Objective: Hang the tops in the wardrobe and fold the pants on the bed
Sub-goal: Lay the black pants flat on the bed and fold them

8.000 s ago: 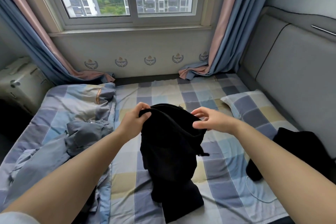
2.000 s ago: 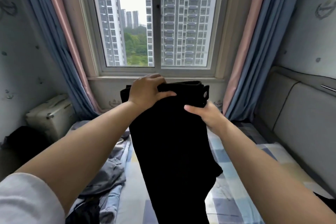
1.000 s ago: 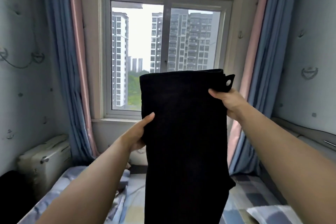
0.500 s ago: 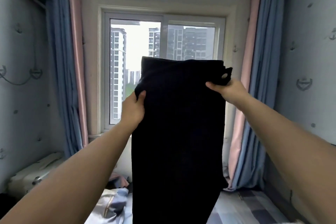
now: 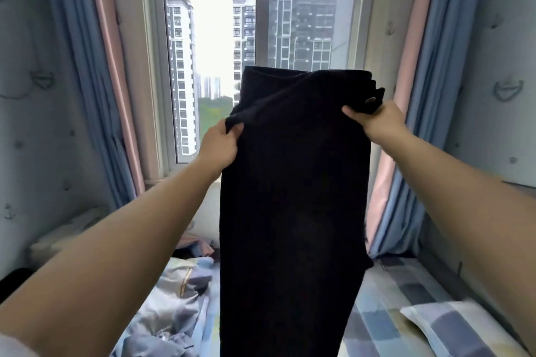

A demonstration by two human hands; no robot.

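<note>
A pair of black pants (image 5: 293,197) hangs upright in front of me, held up by the waistband before the window. My left hand (image 5: 221,145) pinches the fabric on the left side, a little below the waistband's top edge. My right hand (image 5: 374,120) grips the right corner of the waistband, next to a metal button. The legs drop straight down and hide the middle of the checked bed (image 5: 403,295) below. The wardrobe is out of view.
A crumpled checked duvet with grey clothes (image 5: 174,313) lies on the bed's left half. A checked pillow (image 5: 461,327) sits at the lower right. Blue and pink curtains (image 5: 95,66) flank the window (image 5: 261,46). A pale suitcase (image 5: 66,235) stands at the left wall.
The pants went from the bed up to eye level. In the last half second my left hand slid down the left edge and now pinches the fabric lower, pulling the waistband askew.
</note>
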